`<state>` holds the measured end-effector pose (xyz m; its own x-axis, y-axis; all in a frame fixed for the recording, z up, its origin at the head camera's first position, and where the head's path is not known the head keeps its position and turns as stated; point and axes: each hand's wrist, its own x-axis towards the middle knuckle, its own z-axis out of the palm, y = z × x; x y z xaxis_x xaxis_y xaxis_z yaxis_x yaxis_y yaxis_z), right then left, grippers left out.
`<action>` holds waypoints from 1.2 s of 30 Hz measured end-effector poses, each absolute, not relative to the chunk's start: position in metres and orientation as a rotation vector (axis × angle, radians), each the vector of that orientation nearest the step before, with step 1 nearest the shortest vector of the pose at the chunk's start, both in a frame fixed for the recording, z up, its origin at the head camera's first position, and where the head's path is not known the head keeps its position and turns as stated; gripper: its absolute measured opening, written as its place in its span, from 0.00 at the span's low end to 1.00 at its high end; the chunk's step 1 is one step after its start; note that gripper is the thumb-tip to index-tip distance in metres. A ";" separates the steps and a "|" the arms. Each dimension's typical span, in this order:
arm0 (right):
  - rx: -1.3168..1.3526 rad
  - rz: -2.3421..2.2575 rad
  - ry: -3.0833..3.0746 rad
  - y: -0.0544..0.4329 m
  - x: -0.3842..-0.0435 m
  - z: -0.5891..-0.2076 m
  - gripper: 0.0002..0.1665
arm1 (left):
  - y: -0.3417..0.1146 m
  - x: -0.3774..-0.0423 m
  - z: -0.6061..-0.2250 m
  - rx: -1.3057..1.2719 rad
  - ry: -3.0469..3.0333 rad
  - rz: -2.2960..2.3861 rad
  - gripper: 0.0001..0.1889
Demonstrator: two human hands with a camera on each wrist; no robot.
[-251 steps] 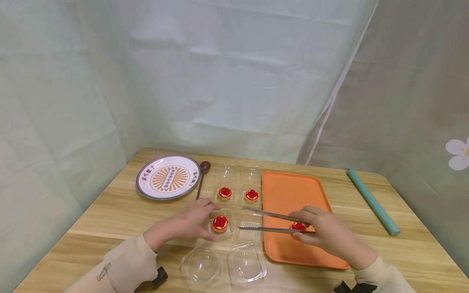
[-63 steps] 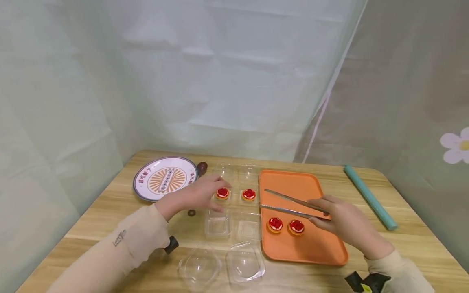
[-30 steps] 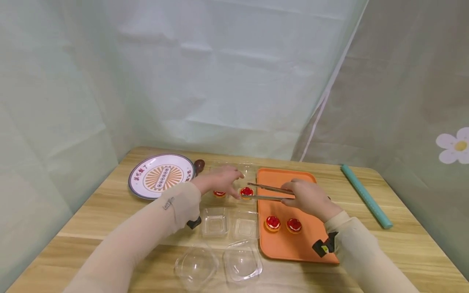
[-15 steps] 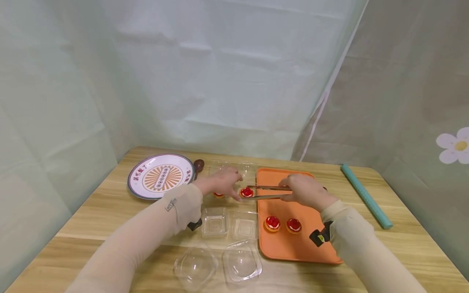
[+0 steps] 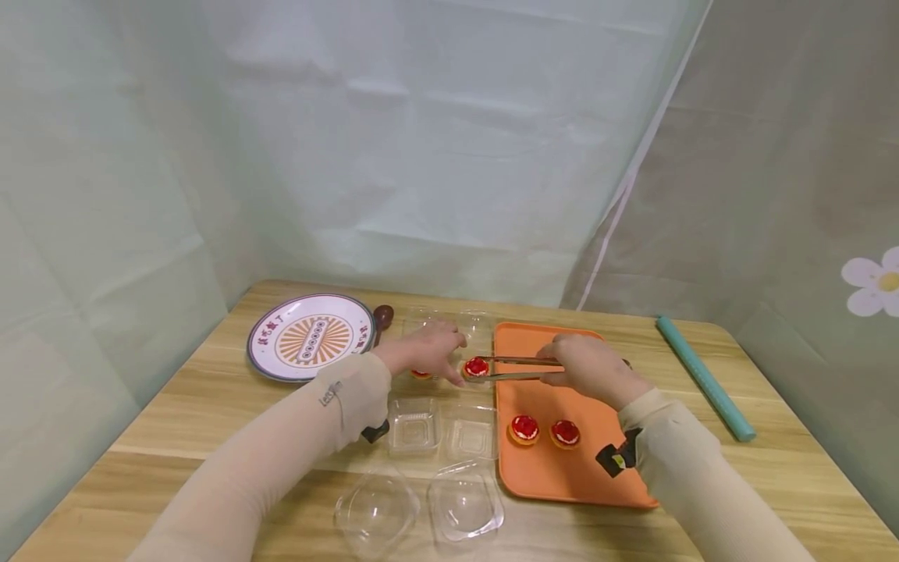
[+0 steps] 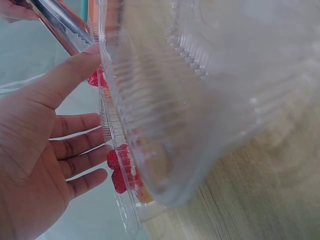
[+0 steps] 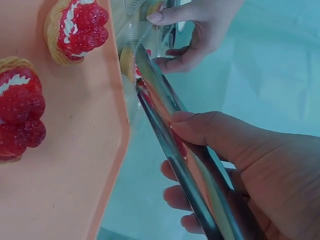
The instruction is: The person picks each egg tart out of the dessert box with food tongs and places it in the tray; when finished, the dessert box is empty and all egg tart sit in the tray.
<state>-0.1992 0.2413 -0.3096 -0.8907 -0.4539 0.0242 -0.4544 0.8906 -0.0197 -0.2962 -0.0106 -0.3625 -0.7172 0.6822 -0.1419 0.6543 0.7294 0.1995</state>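
Observation:
My right hand [image 5: 586,363] grips metal tongs [image 5: 523,361], whose tips stand on either side of a red-topped fruit tart [image 5: 476,368] in the back right clear plastic box. Beside that tart, my left hand [image 5: 434,347] reaches over the back left box, thumb and fingers spread. The left wrist view shows its thumb and fingertips at the edge of the clear box [image 6: 120,130]. Partly hidden under this hand is another tart [image 5: 421,375]. Two more tarts [image 5: 524,429] sit on the orange tray [image 5: 583,484].
Two clear boxes [image 5: 413,428] with their lids [image 5: 377,511] folded open toward me lie in front of the hands. At the back left are a patterned plate [image 5: 288,361] and a brown spoon [image 5: 382,314]. A teal rod [image 5: 705,378] lies at the right.
The front left box's tart now lies on the tray beside the other one. Both hands have moved to the back right box; the tongs have narrowed around its tart in the last second.

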 end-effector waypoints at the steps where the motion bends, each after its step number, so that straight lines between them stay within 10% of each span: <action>1: 0.730 0.038 -3.034 0.242 -0.199 -0.310 0.16 | -0.010 -0.296 -0.362 1.062 2.725 0.200 0.39; 36: 0.588 0.194 -2.843 0.283 -0.161 -0.313 0.20 | -0.012 -0.295 -0.362 1.057 2.711 0.255 0.38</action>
